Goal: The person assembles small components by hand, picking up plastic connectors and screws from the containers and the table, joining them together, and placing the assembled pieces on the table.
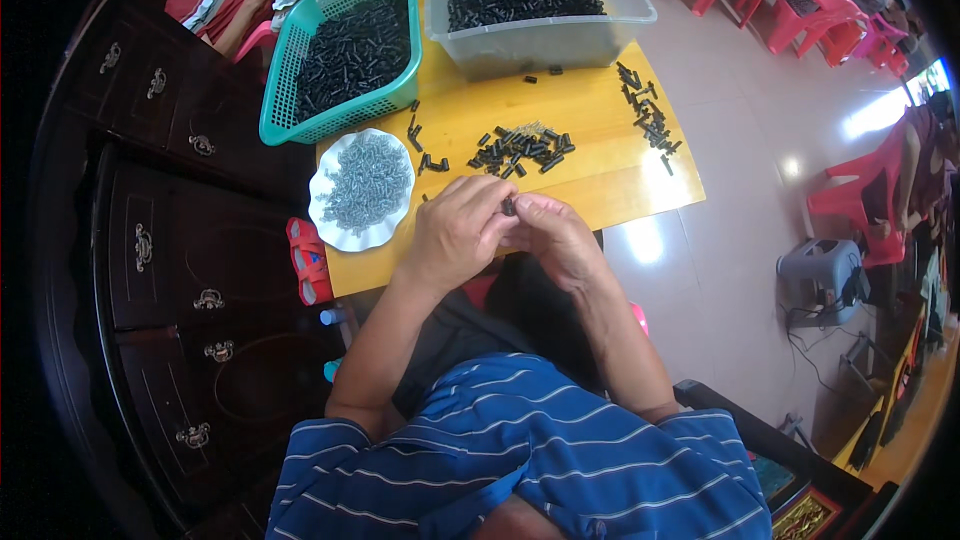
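Observation:
My left hand (458, 226) and my right hand (562, 240) meet over the near edge of the yellow table, both closed. Pinched between their fingertips is a small black cylindrical part (508, 207); fingers cover most of it. Just beyond them lies a loose pile of black cylindrical parts (520, 152), with some thin pale metallic pieces at its back. Left of my left hand, a white wavy-edged plate (322, 210) holds many small clear or silvery pieces (368, 180).
A green mesh basket (272, 120) and a translucent tub (540, 48), both full of black parts, stand at the back. More black parts (650, 115) lie along the right of the yellow table (620, 180). Dark cabinets (170, 270) border the left. Other people sit farther off.

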`<action>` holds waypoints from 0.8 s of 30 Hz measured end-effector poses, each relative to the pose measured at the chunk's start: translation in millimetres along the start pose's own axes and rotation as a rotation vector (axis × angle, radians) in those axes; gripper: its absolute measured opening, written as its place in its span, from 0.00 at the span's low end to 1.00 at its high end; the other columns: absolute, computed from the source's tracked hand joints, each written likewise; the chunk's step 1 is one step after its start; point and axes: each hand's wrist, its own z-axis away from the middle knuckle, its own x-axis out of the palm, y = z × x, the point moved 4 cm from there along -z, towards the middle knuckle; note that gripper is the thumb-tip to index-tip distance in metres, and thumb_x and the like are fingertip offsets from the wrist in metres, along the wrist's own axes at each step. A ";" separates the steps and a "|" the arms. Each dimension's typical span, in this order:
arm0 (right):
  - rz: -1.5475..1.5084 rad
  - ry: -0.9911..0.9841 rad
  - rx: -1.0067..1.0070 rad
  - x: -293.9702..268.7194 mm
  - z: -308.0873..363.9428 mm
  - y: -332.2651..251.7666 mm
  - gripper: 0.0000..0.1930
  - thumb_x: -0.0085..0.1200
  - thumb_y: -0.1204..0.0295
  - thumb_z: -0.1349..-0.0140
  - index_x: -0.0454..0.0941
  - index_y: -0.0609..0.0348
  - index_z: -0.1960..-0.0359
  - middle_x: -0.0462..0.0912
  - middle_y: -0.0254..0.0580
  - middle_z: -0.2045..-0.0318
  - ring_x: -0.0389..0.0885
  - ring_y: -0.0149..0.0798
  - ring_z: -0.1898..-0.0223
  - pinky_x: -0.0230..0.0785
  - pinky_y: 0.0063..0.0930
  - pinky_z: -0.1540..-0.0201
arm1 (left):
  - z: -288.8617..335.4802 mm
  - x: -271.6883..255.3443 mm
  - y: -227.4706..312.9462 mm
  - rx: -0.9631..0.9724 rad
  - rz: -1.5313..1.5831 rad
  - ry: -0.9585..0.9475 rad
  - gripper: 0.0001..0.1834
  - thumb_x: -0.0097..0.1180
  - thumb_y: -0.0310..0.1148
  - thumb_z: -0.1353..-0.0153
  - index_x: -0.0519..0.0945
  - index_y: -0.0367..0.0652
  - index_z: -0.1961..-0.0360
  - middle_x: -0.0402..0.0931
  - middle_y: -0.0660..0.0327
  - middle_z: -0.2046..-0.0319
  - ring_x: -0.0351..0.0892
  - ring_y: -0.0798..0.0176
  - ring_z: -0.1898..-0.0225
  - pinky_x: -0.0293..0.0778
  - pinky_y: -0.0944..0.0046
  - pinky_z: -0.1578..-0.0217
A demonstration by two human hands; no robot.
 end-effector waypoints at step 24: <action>0.148 0.016 -0.032 -1.5 1.1 -1.8 0.16 0.54 0.59 0.28 0.84 0.59 0.59 0.85 0.34 0.64 0.82 0.28 0.60 0.72 0.26 0.52 | -3.9 -2.2 -3.0 0.072 -0.052 -0.127 0.16 0.67 0.28 0.51 0.80 0.39 0.59 0.81 0.54 0.65 0.82 0.49 0.65 0.78 0.54 0.63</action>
